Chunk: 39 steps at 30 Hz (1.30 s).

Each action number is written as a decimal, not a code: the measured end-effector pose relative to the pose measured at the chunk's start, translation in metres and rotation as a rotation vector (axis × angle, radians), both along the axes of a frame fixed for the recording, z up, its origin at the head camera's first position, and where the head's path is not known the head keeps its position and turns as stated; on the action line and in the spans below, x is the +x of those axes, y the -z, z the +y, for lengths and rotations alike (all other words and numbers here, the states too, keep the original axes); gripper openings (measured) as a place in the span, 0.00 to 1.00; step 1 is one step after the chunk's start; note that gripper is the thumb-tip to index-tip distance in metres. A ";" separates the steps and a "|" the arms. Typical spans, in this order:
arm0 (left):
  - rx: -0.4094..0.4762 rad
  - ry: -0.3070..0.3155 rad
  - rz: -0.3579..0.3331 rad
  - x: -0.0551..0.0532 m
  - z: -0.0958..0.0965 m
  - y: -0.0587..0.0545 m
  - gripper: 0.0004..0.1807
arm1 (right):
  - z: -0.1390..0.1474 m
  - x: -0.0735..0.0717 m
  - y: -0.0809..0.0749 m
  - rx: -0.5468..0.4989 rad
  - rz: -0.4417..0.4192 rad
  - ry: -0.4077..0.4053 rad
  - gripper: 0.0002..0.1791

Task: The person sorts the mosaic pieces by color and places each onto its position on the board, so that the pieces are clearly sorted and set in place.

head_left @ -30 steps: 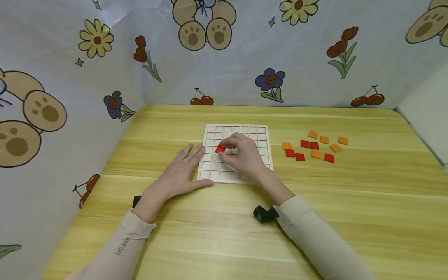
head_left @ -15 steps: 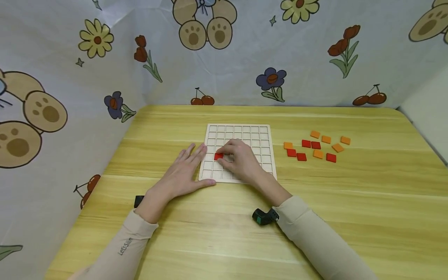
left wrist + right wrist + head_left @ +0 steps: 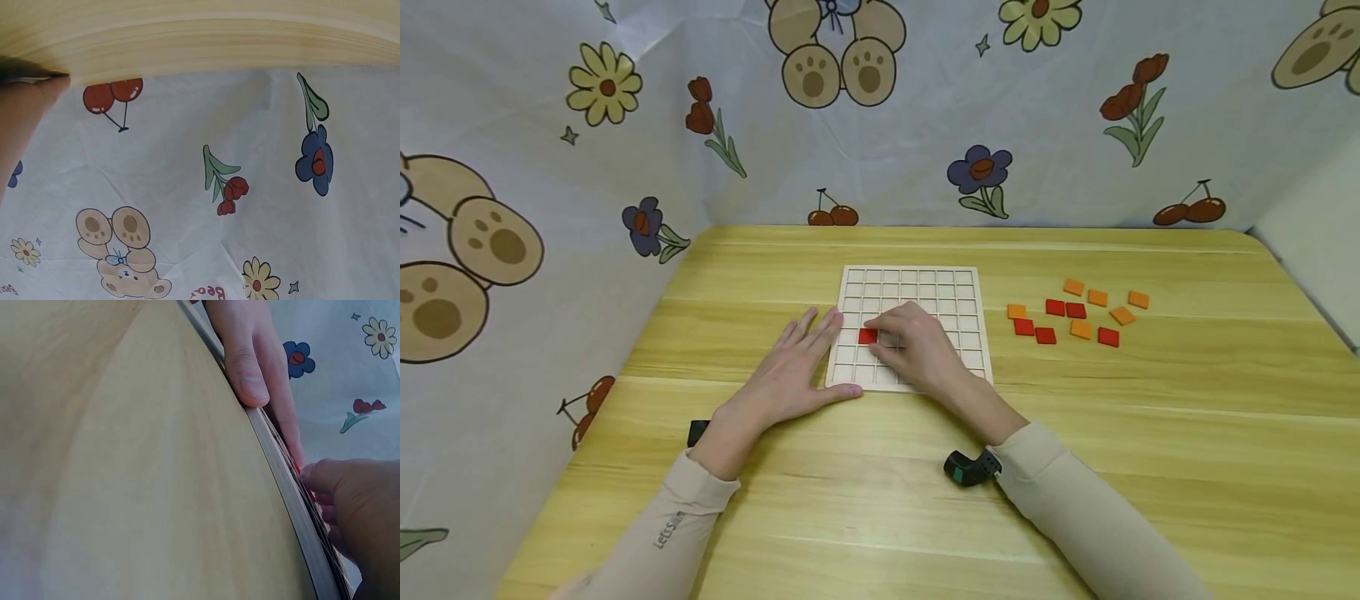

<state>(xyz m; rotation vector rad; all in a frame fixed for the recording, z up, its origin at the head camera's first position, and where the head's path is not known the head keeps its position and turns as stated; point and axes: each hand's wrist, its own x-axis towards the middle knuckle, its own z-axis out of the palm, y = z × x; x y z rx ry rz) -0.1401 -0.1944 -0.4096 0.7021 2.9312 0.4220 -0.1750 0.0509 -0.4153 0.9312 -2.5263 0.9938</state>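
A pale square grid board lies on the wooden table, with one red square tile in a cell near its left side. Over the board is my right hand, its bent index finger and thumb at the tile's upper and lower right. They stand slightly apart around the tile, which shows nearly whole. My left hand lies flat, its fingertips at the board's left edge and the thumb along the near left corner. In the right wrist view the left thumb rests against the board's edge.
Several loose orange tiles and red tiles lie scattered on the table to the board's right. A patterned cloth hangs behind the table and along its left side.
My right hand has brought the red tile a little nearer to me and down into a cell. Over the last half second its finger and thumb have parted slightly. The left hand stays put.
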 end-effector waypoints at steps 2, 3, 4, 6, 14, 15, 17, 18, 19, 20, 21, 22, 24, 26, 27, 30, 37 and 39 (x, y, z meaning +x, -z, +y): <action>0.002 0.000 -0.001 0.000 0.001 0.000 0.62 | 0.003 0.002 0.001 -0.003 0.031 -0.008 0.14; 0.004 0.000 -0.001 0.000 0.001 0.000 0.62 | 0.005 0.003 0.001 -0.007 0.045 -0.011 0.14; 0.005 -0.001 -0.001 0.000 0.001 -0.001 0.61 | 0.007 0.004 0.001 -0.013 0.055 -0.011 0.14; 0.008 -0.002 0.001 0.001 0.001 -0.001 0.62 | 0.012 0.006 0.002 -0.024 0.069 -0.008 0.13; 0.008 -0.009 0.004 0.001 0.000 0.001 0.62 | 0.041 0.010 0.004 -0.081 0.081 0.048 0.11; 0.008 -0.010 0.005 0.001 0.000 0.001 0.62 | 0.046 0.010 0.004 -0.084 0.079 0.059 0.11; 0.010 -0.009 0.007 0.001 0.001 0.000 0.62 | 0.055 0.010 0.004 -0.080 0.069 0.083 0.12; 0.013 -0.008 0.007 0.002 0.001 0.000 0.62 | 0.060 0.010 0.004 -0.075 0.061 0.096 0.12; 0.017 -0.007 0.007 0.002 0.001 0.000 0.62 | 0.065 0.010 0.004 -0.073 0.053 0.109 0.12; 0.020 -0.005 0.008 0.002 0.001 0.000 0.62 | 0.070 0.010 0.004 -0.071 0.048 0.122 0.12; 0.022 -0.003 0.006 0.002 0.001 -0.001 0.62 | 0.075 0.010 0.004 -0.068 0.043 0.136 0.12; 0.025 -0.001 0.004 0.002 0.001 -0.001 0.62 | 0.080 0.011 0.004 -0.068 0.041 0.149 0.13; 0.028 -0.002 0.001 0.003 0.001 -0.001 0.62 | 0.092 0.012 0.004 -0.070 0.046 0.175 0.13; 0.027 -0.004 -0.001 0.003 0.001 0.000 0.62 | 0.103 0.013 0.006 -0.074 0.063 0.193 0.13; 0.028 -0.005 -0.003 0.003 0.001 0.000 0.62 | 0.109 0.013 0.006 -0.076 0.074 0.202 0.14; 0.029 -0.003 -0.002 0.003 0.000 0.001 0.62 | 0.129 0.014 0.009 -0.091 0.097 0.223 0.14; 0.036 -0.001 -0.001 0.002 0.000 0.002 0.62 | 0.168 0.016 0.011 -0.062 0.134 0.309 0.16; 0.036 -0.004 -0.003 0.001 0.000 0.002 0.62 | 0.173 0.015 0.011 -0.054 0.121 0.326 0.15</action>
